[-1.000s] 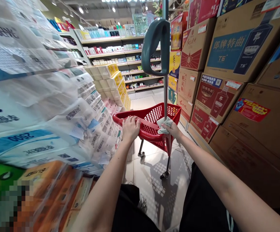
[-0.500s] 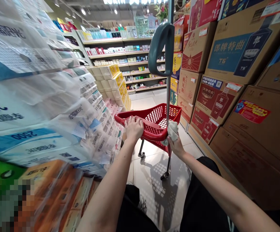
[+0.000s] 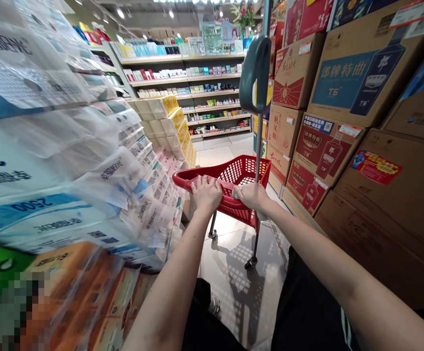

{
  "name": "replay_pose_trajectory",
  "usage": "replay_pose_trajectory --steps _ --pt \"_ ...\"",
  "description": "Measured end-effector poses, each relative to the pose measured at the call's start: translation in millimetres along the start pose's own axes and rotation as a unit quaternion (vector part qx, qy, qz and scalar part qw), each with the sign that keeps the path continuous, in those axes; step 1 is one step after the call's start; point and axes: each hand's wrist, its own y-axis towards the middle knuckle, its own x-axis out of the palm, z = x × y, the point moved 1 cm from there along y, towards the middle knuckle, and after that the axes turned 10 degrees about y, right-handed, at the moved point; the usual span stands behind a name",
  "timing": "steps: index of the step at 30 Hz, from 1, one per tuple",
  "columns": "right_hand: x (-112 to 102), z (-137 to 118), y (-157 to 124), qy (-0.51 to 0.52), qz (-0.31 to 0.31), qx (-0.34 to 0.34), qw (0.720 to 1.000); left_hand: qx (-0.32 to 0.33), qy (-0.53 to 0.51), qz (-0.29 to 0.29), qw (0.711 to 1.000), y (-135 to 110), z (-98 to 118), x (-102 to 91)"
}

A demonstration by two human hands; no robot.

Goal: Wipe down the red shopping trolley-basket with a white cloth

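Note:
A red shopping basket cart (image 3: 217, 171) with perforated walls stands in front of me on thin legs with casters. My left hand (image 3: 206, 191) is closed over its near rim, left of the middle. My right hand (image 3: 252, 196) is wrapped over the same rim at the near right corner, holding a pale cloth (image 3: 261, 215) against it. Most of the cloth is hidden under that hand. Beside my right hand rises a metal pole (image 3: 259, 141), topped by a grey loop handle (image 3: 255, 73).
Plastic-wrapped tissue packs (image 3: 69, 180) are stacked high on the left. Cartons (image 3: 338, 83) form a wall on the right. Shelves (image 3: 183, 80) of small boxed goods stand at the back. Pale floor tiles (image 3: 230, 287) run between the stacks.
My right hand has moved left and up from the cart's outer corner onto the top of the rim, taking the cloth along. My left hand keeps its place on the rim.

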Motion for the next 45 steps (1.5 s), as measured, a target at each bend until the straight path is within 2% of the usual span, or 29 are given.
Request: replay_pose_trajectory --steps 2,4,6,9,11,13,17,20,22,24,25,27,30,32,37,45 --pt "-1 0 4 0.005 -0.014 0.012 1.000 -0.008 -0.001 0.005 1.000 -3 4 -1.1" --pt "5 3 -1 0.032 0.021 0.005 0.999 -0.015 -0.006 0.012 1.000 -5 7 -1.1" --pt "14 8 -14 0.066 0.107 -0.023 0.992 -0.021 -0.012 0.021 0.999 -5 9 -0.2" --pt "28 14 -36 0.103 0.254 -0.076 0.959 -0.026 -0.018 0.022 0.999 -4 9 1.9" --pt "32 15 -44 0.110 0.283 -0.096 0.948 -0.025 -0.019 0.018 0.999 -3 8 3.1" --pt "28 14 -41 0.100 0.241 -0.092 0.961 -0.019 -0.016 0.017 1.000 -2 7 3.7" --pt "7 12 -15 0.048 0.057 -0.029 0.997 -0.017 -0.008 0.020 1.000 -3 9 3.7" --pt "-5 10 4 0.011 -0.054 -0.018 0.998 -0.022 -0.006 0.021 1.000 -4 11 2.6" --pt "-6 5 10 -0.006 -0.084 -0.008 0.996 -0.024 -0.004 0.020 0.999 -4 12 1.6" --pt "-3 -2 7 -0.017 -0.074 0.009 0.997 -0.025 -0.005 0.015 1.000 -4 13 0.5" --pt "0 -6 2 -0.022 -0.050 0.016 0.998 -0.025 -0.007 0.014 1.000 -4 12 0.0" --pt "8 -16 -12 -0.032 0.032 0.022 0.999 -0.025 -0.009 0.014 1.000 -4 12 -1.0" --pt "23 -26 -35 -0.033 0.169 0.010 0.985 -0.024 -0.015 0.016 0.999 -4 12 -2.6" --pt "31 -25 -45 -0.018 0.211 -0.016 0.977 -0.023 -0.021 0.015 0.999 -5 14 -3.8" --pt "32 -6 -40 0.006 0.199 -0.093 0.976 -0.024 -0.007 0.012 1.000 -8 16 -6.1" --pt "12 8 -23 0.065 0.171 -0.058 0.981 -0.014 -0.018 0.008 1.000 -5 22 -4.1"
